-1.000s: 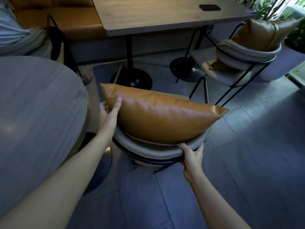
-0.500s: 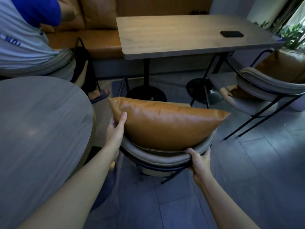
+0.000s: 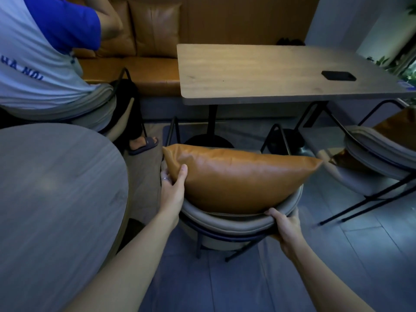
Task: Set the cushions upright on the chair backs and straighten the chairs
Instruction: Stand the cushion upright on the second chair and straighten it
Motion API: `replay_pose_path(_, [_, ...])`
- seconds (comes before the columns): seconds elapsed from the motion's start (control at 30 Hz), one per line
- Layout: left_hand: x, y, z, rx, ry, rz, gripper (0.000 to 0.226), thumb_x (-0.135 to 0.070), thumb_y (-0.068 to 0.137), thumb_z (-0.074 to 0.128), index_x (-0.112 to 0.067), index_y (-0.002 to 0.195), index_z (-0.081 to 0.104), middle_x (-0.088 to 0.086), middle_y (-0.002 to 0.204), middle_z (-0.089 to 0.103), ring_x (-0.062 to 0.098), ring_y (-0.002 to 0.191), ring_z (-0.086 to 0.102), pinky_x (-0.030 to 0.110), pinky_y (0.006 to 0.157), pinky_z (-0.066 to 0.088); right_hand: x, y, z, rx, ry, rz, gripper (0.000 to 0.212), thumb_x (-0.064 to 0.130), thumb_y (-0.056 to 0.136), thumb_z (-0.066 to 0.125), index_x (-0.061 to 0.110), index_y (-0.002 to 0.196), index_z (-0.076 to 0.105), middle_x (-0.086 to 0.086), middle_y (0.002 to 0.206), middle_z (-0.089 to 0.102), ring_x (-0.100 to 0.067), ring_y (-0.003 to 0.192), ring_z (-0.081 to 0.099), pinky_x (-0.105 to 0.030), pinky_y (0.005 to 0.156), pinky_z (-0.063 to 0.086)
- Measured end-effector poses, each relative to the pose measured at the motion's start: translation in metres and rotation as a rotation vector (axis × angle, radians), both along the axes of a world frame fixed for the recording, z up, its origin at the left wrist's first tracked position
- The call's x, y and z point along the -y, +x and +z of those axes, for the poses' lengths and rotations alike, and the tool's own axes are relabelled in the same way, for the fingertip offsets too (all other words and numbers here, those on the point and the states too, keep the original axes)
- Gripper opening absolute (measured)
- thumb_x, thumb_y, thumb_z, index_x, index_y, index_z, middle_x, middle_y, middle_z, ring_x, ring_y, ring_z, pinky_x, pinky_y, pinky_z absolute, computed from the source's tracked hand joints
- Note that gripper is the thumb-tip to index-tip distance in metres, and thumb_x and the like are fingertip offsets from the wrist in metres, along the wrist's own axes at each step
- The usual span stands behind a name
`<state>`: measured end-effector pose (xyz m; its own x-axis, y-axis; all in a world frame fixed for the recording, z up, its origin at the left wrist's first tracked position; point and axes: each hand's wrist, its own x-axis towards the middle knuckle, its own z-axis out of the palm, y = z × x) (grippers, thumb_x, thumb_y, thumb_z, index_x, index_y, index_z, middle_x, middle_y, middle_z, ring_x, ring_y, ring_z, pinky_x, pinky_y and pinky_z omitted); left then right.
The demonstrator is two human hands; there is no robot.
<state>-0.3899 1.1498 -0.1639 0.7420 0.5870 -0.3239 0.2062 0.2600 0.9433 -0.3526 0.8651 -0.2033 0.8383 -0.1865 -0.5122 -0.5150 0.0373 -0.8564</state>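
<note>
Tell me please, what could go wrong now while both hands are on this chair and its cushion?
1. The cushion stands on its edge, steadied only by the left hand; released, it may tip forward onto the seat.
2. The right hand grips the chair back; pushed forward, the chair may strike the rectangular table's base.

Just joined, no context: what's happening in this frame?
A person is tidying a café chair. The left hand grips the left end of the tan cushion, which stands upright against the chair back. The right hand holds the chair back's rim. A second chair on the right also holds a cushion.
</note>
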Motion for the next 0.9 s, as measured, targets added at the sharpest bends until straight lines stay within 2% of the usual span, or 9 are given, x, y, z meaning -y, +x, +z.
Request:
replay_pose_path(0.1, [-0.001, 0.019, -0.003, 0.002, 0.010, 0.015, 0.070, -0.057, 0.094, 0.061, -0.032, 0.154, 0.034, -0.007, 0.135, 0.057, -0.002, 0.096, 0.055, 0.022, 0.081, 0.041, -0.002, 0.024, 0.000, 0.002, -0.007, 0.021, 0.064, 0.003, 0.084, 0.074, 0.024, 0.139, 0.047, -0.019, 0.119, 0.069, -0.038, 0.098, 0.070, -0.048, 0.069, 0.062])
replay_pose_path(0.23, [0.004, 0.038, -0.008, 0.005, 0.003, 0.047, 0.069, -0.058, 0.094, 0.060, -0.032, 0.153, 0.036, -0.007, 0.133, 0.058, -0.002, 0.096, 0.055, 0.020, 0.075, 0.042, 0.000, 0.049, 0.000, 0.004, -0.025, 0.028, 0.066, 0.004, 0.085, 0.074, 0.024, 0.141, 0.046, -0.014, 0.117, 0.069, -0.033, 0.093, 0.070, -0.040, 0.063, 0.059])
replay_pose_path(0.33, [0.012, 0.049, -0.009, 0.014, -0.010, 0.080, 0.070, -0.058, 0.094, 0.061, -0.032, 0.153, 0.035, -0.006, 0.133, 0.056, 0.007, 0.100, 0.057, 0.027, 0.086, 0.042, 0.007, 0.065, 0.000, 0.006, -0.051, 0.040, 0.065, 0.006, 0.083, 0.076, 0.025, 0.138, 0.047, -0.011, 0.115, 0.069, -0.032, 0.092, 0.070, -0.040, 0.062, 0.060])
replay_pose_path(0.4, [0.018, 0.054, -0.010, 0.014, -0.019, 0.087, 0.071, -0.058, 0.093, 0.061, -0.032, 0.154, 0.034, -0.006, 0.134, 0.055, 0.013, 0.109, 0.055, 0.033, 0.092, 0.040, 0.013, 0.075, -0.001, 0.003, -0.055, 0.045, 0.067, 0.006, 0.082, 0.076, 0.025, 0.139, 0.047, -0.013, 0.118, 0.069, -0.034, 0.094, 0.070, -0.046, 0.068, 0.062])
replay_pose_path(0.53, [0.029, 0.061, -0.010, 0.020, -0.021, 0.084, 0.071, -0.058, 0.093, 0.061, -0.034, 0.153, 0.033, -0.006, 0.137, 0.055, 0.005, 0.102, 0.056, 0.029, 0.088, 0.040, 0.023, 0.089, -0.001, 0.001, -0.049, 0.063, 0.064, 0.006, 0.082, 0.075, 0.024, 0.137, 0.049, -0.015, 0.120, 0.068, -0.036, 0.096, 0.069, -0.049, 0.071, 0.062])
replay_pose_path(0.7, [0.039, 0.069, -0.009, 0.024, -0.037, 0.103, 0.071, -0.059, 0.093, 0.061, -0.036, 0.153, 0.032, -0.003, 0.141, 0.054, 0.017, 0.118, 0.055, 0.035, 0.096, 0.040, 0.034, 0.103, -0.002, -0.010, -0.050, 0.107, 0.063, 0.007, 0.084, 0.075, 0.024, 0.137, 0.046, -0.017, 0.123, 0.067, -0.038, 0.100, 0.068, -0.049, 0.071, 0.060])
replay_pose_path(0.77, [0.041, 0.071, -0.007, 0.019, -0.034, 0.102, 0.072, -0.060, 0.093, 0.060, -0.035, 0.153, 0.032, -0.003, 0.140, 0.055, 0.018, 0.119, 0.055, 0.035, 0.096, 0.040, 0.035, 0.104, 0.002, -0.024, -0.044, 0.129, 0.066, 0.009, 0.085, 0.076, 0.026, 0.139, 0.042, -0.017, 0.127, 0.065, -0.037, 0.101, 0.067, -0.050, 0.074, 0.060])
replay_pose_path(0.83, [0.039, 0.071, -0.005, 0.016, -0.035, 0.091, 0.074, -0.060, 0.092, 0.061, -0.035, 0.154, 0.031, -0.005, 0.138, 0.054, 0.017, 0.119, 0.054, 0.035, 0.095, 0.039, 0.034, 0.103, 0.005, -0.024, -0.100, 0.144, 0.076, 0.015, 0.088, 0.076, 0.028, 0.149, 0.034, -0.016, 0.135, 0.060, -0.035, 0.105, 0.064, -0.054, 0.086, 0.058])
replay_pose_path(0.9, [0.037, 0.068, -0.004, 0.023, -0.039, 0.071, 0.075, -0.059, 0.091, 0.063, -0.037, 0.155, 0.029, -0.007, 0.137, 0.054, 0.017, 0.121, 0.054, 0.034, 0.095, 0.039, 0.029, 0.098, 0.007, 0.053, -0.361, 0.165, 0.093, 0.022, 0.088, 0.078, 0.023, 0.162, 0.022, -0.020, 0.153, 0.046, -0.042, 0.127, 0.054, -0.060, 0.107, 0.046])
